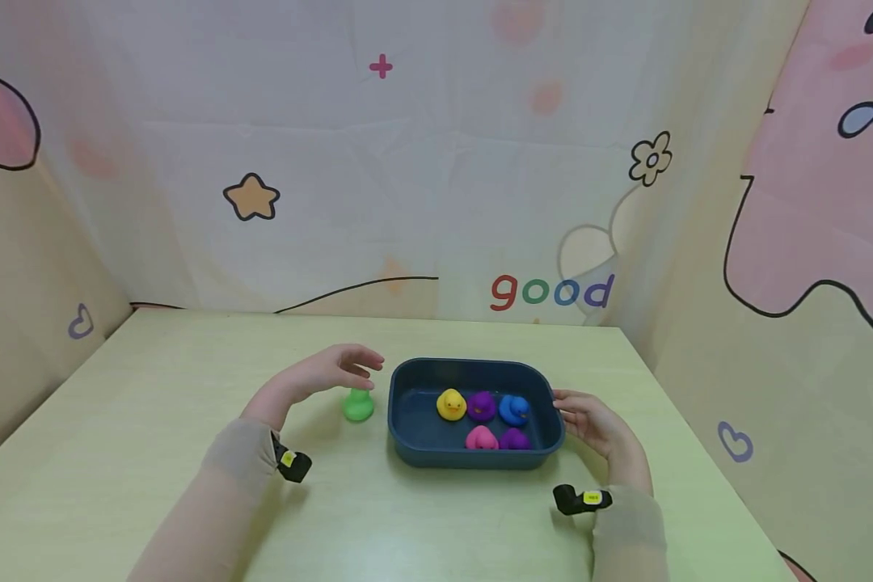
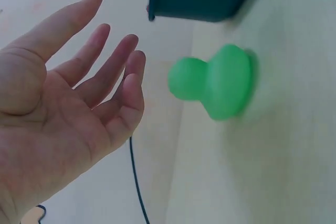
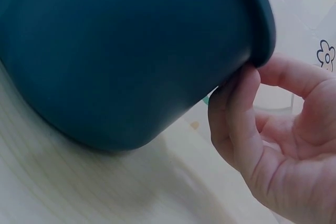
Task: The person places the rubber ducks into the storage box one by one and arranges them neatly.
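A dark blue bin [image 1: 466,459] stands on the table with several small rubber ducks inside: a yellow duck [image 1: 451,405], a purple duck [image 1: 481,406], a blue duck [image 1: 514,410], a pink duck [image 1: 482,438] and another purple duck [image 1: 515,439]. My right hand [image 1: 589,416] holds the bin's right rim, fingers bent against the outer wall in the right wrist view. Left of the bin, a green duck [image 1: 358,406] sits on the table. Just above and behind it hovers my left hand [image 1: 335,369], its fingers loosely bent, holding nothing. A gap separates that hand from the green duck [image 2: 218,82] in the left wrist view.
The pale wooden table [image 1: 349,517] runs back to a printed cloth wall [image 1: 320,242]. Similar cloth panels stand along its left and right sides. Black wrist cameras are strapped on both sleeves.
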`<action>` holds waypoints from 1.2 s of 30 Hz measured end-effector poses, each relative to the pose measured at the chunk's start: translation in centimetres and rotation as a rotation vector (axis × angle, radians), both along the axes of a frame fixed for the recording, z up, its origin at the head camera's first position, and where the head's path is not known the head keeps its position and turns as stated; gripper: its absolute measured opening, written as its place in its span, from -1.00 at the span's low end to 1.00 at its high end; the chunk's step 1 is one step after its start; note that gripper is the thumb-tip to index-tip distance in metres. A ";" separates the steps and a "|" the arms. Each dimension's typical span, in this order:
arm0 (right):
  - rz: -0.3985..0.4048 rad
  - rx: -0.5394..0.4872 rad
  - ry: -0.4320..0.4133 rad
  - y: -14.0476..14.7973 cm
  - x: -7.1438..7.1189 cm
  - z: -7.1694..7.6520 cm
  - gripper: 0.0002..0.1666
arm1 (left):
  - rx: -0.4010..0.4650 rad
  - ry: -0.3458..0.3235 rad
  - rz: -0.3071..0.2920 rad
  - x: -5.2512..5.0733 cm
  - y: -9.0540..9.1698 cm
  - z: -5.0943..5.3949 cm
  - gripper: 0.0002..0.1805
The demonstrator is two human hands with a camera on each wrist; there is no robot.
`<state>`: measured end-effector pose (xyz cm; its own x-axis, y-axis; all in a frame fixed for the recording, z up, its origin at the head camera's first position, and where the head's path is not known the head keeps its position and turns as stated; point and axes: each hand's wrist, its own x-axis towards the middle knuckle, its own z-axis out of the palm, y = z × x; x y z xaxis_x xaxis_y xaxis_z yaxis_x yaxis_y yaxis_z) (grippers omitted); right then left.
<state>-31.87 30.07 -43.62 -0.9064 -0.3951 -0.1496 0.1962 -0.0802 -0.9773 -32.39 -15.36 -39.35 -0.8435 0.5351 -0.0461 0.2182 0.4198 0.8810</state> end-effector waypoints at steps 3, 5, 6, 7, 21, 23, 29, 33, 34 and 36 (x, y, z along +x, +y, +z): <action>-0.003 -0.002 -0.001 0.1 0.0 0.0 -0.77 | -0.001 -0.005 0.004 -0.2 -0.8 -1.0 -0.43; -0.001 -0.004 -0.001 0.1 0.0 0.0 -0.77 | -0.002 -0.012 0.006 -0.3 -1.1 -1.6 -0.39; 0.000 -0.006 -0.002 0.1 0.0 0.0 -0.77 | -0.003 -0.017 0.012 -0.4 -1.3 -1.8 -0.38; 0.001 -0.010 -0.004 0.1 0.0 0.0 -0.76 | -0.007 -0.020 0.017 -0.4 -1.4 -2.0 -0.36; 0.004 -0.014 0.002 0.0 0.1 0.1 -0.75 | -0.077 -0.068 0.022 -1.0 -1.9 -4.0 -0.42; 0.002 -0.011 0.003 0.0 0.1 0.2 -0.76 | -0.069 -0.079 0.018 -1.0 -1.9 -4.1 -0.43; -0.008 0.010 0.008 0.1 0.1 0.1 -0.77 | -0.076 -0.077 -0.001 -1.1 -1.7 -4.4 -0.45; -0.022 0.026 0.005 0.1 0.0 0.0 -0.64 | -0.078 -0.058 -0.001 -1.2 -1.6 -4.4 -0.48; -0.024 0.031 0.004 0.1 0.0 0.0 -0.58 | -0.080 -0.055 0.009 -1.1 -1.6 -4.4 -0.49; -0.026 0.040 0.004 0.1 -0.1 0.0 -0.48 | -0.083 -0.045 0.028 -1.1 -1.6 -4.4 -0.50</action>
